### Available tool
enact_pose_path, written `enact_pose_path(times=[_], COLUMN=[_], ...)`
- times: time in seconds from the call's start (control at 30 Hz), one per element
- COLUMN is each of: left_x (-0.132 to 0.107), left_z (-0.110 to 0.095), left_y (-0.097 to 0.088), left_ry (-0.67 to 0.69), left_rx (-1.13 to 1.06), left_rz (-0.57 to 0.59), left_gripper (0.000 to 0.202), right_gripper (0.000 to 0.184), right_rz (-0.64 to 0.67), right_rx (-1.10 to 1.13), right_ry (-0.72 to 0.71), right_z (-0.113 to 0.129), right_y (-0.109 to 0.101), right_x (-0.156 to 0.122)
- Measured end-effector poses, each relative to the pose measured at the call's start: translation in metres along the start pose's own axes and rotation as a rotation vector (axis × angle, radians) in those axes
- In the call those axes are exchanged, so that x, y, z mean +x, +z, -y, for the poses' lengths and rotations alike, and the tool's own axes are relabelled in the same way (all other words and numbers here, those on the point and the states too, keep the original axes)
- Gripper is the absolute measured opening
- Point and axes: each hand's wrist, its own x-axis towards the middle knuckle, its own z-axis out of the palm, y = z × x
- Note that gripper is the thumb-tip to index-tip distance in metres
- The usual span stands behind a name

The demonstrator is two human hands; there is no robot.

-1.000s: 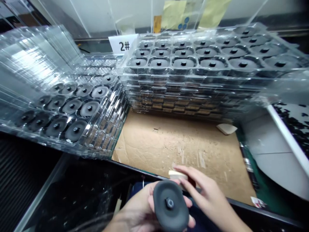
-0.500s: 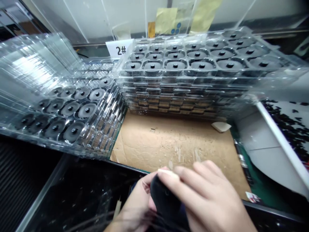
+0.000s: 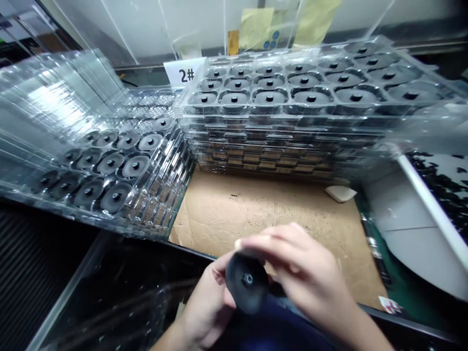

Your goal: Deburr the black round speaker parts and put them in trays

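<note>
At the upper left of the frame, clear empty trays (image 3: 62, 92) are leaning in a slanted pile, and below them a tray stack (image 3: 109, 219) is holding rows of black discs (image 3: 111, 163), each with a central stud. Beneath that stack, a dark ribbed surface (image 3: 36, 248) is filling the lower left corner. At bottom centre, the left hand (image 3: 206, 307) is curling around the back and lower edge of a black oval part (image 3: 246, 285), its palm cupped and its fingers mostly hidden. The part is lying between the hands, just in front of the camera and above a dark blue cloth (image 3: 278, 334), with its stud facing up toward the lens. Its long axis is hard to tell from this angle, since the oval is looking nearly round. The right hand (image 3: 300, 268) is closing over its top edge from the right, fingers bent and touching it, and is the nearer hand to the camera. Beyond the hands, a cardboard sheet (image 3: 256, 214) is lying bare of parts except for a pale scrap (image 3: 341, 193). At the upper right, a taller tray stack (image 3: 292, 114) is standing behind a "2#" card (image 3: 185, 74), and a white rail (image 3: 427, 204) is slanting down the right edge.
</note>
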Motion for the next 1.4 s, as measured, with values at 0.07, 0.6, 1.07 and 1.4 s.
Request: enact_pose_path(times=[0.07, 0.6, 1.07, 1.4], left_x=[-0.002, 0.001, 0.002, 0.003], left_z=[-0.001, 0.006, 0.006, 0.001], left_y=[-0.006, -0.01, -0.02, -0.019], left_ry=[0.014, -0.013, -0.025, -0.066], left_rx=[-0.073, -0.128, -0.102, -0.222], left_rz=[-0.017, -0.13, -0.034, 0.071], left_gripper=[0.062, 0.055, 0.066, 0.049], right_gripper=[0.02, 0.027, 0.025, 0.028], right_rz=[0.023, 0.041, 0.283, -0.039], right_rx=[-0.069, 0.202, 0.191, 0.033], right_ry=[0.209, 0.119, 0.156, -0.109], right_z=[-0.025, 0.025, 0.027, 0.002], right_y=[0.004, 0.005, -0.013, 0.005], right_x=[-0.012, -0.001, -0.001, -0.004])
